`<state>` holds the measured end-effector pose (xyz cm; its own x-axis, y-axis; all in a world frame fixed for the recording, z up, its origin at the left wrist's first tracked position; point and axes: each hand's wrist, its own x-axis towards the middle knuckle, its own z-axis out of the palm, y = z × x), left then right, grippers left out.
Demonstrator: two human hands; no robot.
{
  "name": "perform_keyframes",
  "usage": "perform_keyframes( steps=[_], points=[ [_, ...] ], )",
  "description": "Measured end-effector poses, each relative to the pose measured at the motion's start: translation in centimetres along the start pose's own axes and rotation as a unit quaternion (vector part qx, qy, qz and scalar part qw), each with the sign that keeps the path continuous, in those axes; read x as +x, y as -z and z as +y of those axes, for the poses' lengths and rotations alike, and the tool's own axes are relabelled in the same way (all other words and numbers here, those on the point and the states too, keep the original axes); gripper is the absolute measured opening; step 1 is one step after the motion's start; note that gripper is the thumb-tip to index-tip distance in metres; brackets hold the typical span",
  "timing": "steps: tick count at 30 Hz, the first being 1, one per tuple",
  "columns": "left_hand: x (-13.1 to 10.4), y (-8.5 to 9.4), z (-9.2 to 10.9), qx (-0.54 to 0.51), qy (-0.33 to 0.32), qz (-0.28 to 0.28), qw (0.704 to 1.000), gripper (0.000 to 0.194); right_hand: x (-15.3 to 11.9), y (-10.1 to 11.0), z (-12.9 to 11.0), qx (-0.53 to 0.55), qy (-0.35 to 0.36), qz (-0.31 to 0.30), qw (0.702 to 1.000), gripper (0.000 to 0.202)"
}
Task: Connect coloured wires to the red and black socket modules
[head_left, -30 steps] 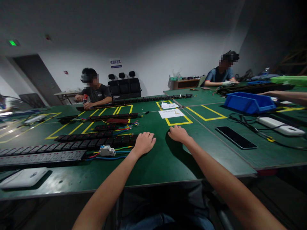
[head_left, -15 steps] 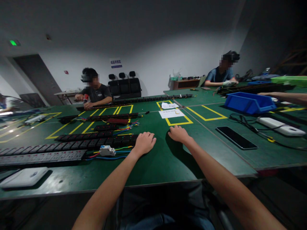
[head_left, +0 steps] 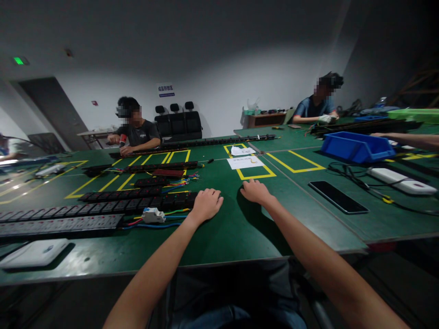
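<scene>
My left hand [head_left: 207, 204] rests palm down on the green table [head_left: 236, 237], fingers slightly bent and apart, with nothing held. It lies beside the right end of a long black socket strip [head_left: 116, 205]. Nearer the front, a white-grey breaker [head_left: 153, 215] with coloured wires sits at the end of another strip [head_left: 68, 224]. My right hand [head_left: 254, 191] also rests on the table, its fingers loosely bent and holding nothing. Just beyond it lies a white paper sheet [head_left: 243, 162] inside a yellow tape outline.
To the right are a black phone [head_left: 338, 197], a white device [head_left: 401, 181] with black cables and a blue bin [head_left: 356, 147]. A white box [head_left: 36, 253] lies front left. Two people sit across the table; another person's arm [head_left: 408, 139] reaches in at the right.
</scene>
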<state>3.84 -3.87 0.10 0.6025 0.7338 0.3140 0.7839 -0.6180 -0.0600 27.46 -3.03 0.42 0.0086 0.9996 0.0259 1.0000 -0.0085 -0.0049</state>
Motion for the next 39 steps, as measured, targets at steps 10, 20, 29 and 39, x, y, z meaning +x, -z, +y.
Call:
perform_keyframes(
  steps=[10,20,29,39],
  points=[
    [-0.04,-0.12,-0.06,-0.005,0.0,0.001,1.0,0.036,-0.08,0.09,-0.04,-0.006,-0.001,-0.001,1.0,0.045],
    [0.0,-0.04,0.0,0.001,0.001,-0.003,1.0,0.035,0.07,-0.02,-0.05,-0.013,-0.002,-0.001,1.0,0.045],
    [-0.09,0.04,-0.04,-0.004,0.0,0.0,1.0,0.036,-0.06,0.1,-0.09,-0.011,0.0,0.004,1.0,0.045],
    [-0.08,-0.03,-0.03,-0.005,0.0,0.001,1.0,0.036,-0.05,0.13,-0.13,-0.008,-0.002,0.0,1.0,0.045]
  ],
)
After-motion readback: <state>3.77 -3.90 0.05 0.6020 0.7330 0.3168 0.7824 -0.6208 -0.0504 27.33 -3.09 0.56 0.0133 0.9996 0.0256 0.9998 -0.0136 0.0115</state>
